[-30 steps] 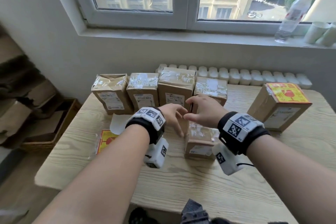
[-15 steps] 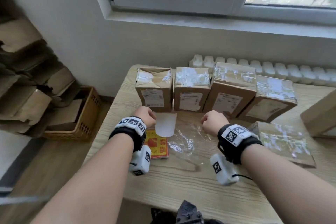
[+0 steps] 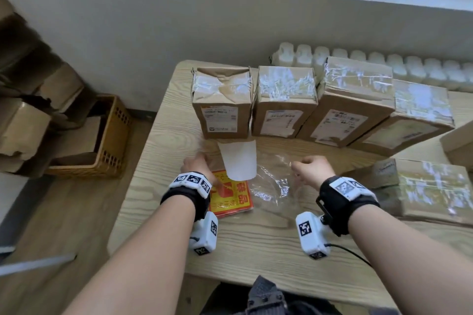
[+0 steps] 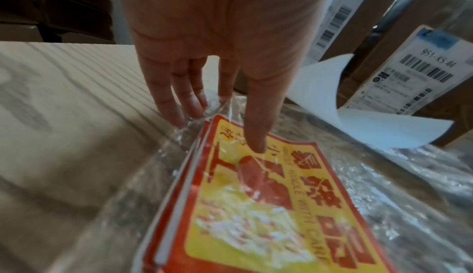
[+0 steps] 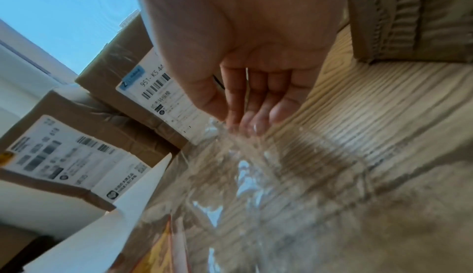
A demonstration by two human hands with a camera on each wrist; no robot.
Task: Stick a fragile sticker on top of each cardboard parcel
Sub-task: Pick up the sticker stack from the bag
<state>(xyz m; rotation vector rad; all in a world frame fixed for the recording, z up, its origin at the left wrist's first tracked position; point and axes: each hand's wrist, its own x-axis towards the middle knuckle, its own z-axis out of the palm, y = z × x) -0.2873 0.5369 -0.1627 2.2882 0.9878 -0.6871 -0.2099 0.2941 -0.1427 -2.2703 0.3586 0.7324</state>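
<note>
A pack of red-and-yellow fragile stickers (image 3: 231, 195) (image 4: 256, 206) lies in a clear plastic bag (image 3: 271, 181) (image 5: 256, 176) on the wooden table. My left hand (image 3: 195, 163) (image 4: 217, 127) has straight fingers on the bag's far left corner, with the thumb pressing the top sticker. My right hand (image 3: 307, 166) (image 5: 238, 123) pinches the bag's far right edge. A curled white backing sheet (image 3: 239, 160) (image 4: 358, 119) rests between my hands. Several taped cardboard parcels (image 3: 285, 100) stand in a row behind, and one parcel (image 3: 432, 186) lies flat at the right.
Another parcel (image 3: 458, 143) shows at the right edge. A white radiator (image 3: 384, 61) runs behind the table. On the floor to the left, a wicker basket (image 3: 107, 140) sits beside stacked cardboard (image 3: 23, 123). Bare table (image 3: 256, 258) lies in front of my wrists.
Both hands left the flat parcel and moved left to the sticker bag. My view swung down and left, so the window and the stickered parcel are out of sight.
</note>
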